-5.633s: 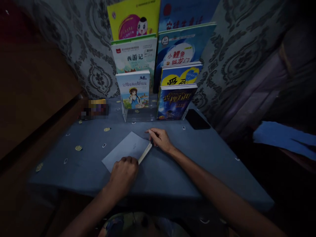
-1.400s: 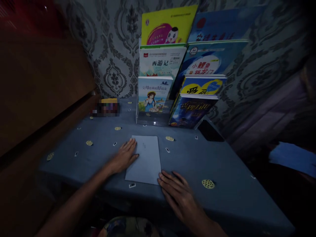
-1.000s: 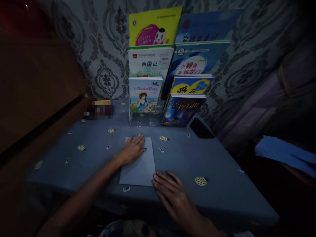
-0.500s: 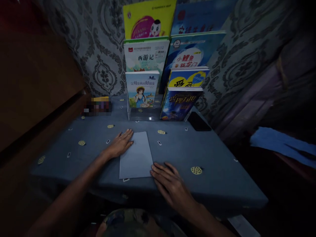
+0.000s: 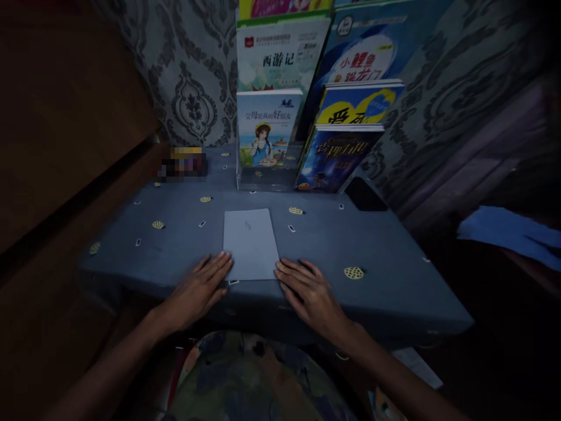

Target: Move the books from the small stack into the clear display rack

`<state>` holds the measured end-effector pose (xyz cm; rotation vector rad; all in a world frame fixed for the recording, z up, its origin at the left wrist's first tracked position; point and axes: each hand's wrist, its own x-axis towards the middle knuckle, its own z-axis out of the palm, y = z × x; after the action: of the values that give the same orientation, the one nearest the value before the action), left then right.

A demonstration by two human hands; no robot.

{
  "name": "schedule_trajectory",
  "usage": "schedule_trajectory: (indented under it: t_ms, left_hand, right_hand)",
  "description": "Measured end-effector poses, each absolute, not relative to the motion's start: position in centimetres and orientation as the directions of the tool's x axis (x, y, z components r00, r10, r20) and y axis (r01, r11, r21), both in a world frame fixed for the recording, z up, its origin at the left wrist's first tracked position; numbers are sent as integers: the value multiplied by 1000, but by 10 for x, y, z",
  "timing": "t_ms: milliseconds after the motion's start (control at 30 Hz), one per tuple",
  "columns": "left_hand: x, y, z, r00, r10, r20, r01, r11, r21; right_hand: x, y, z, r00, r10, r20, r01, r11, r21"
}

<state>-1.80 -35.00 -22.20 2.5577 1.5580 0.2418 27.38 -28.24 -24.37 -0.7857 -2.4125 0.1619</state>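
A pale grey-white booklet (image 5: 250,245) with a plain cover and a small dark mark near its top lies flat and closed close to the table's front edge. My left hand (image 5: 199,289) rests at the booklet's lower left corner, fingers stretched out and touching its edge. At the lower right corner lies my right hand (image 5: 309,292), its fingers extended flat and fingertips against the booklet's side. Neither hand grips anything.
The table has a blue-grey cloth (image 5: 175,251) with pineapple prints. Behind the booklet, a clear stand (image 5: 267,180) holds several upright picture books (image 5: 269,131). A dark phone-like slab (image 5: 366,194) lies right of it, a blurred-out item (image 5: 184,164) at the back left.
My left hand has slid from the booklet's upper left side down to its lower left corner. My right hand stays at the lower right. The view has tilted down somewhat.
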Motion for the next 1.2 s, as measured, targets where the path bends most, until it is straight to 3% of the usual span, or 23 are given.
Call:
schedule_trajectory:
  t_ms: [200,467,800,1000,1100,1200]
  left_hand:
    - [-2,-371,-215,526,846,84,830,-533,167]
    - [55,-342,-221,601,794,95,757,-603,250]
    - [63,-330,-210,633,772,53,737,-622,265]
    - [66,-330,-218,605,789,108,742,-608,282]
    - [63,-327,-230,626,768,134,724,-637,267]
    - [62,-323,-244,635,754,168,715,-656,242]
  right_hand:
    - [274,-281,-245,-651,575,496,489,817,-305]
    - [277,-283,-245,-655,599,461,486,801,-350]
    - [262,-254,-224,-645,620,446,427,777,-464]
    - [215,-210,-222,-739,582,339,439,798,-412]
    - [202,-184,-225,-718,642,268,541,757,-366]
    - [202,-167,-238,-641,705,303,634,709,-310]
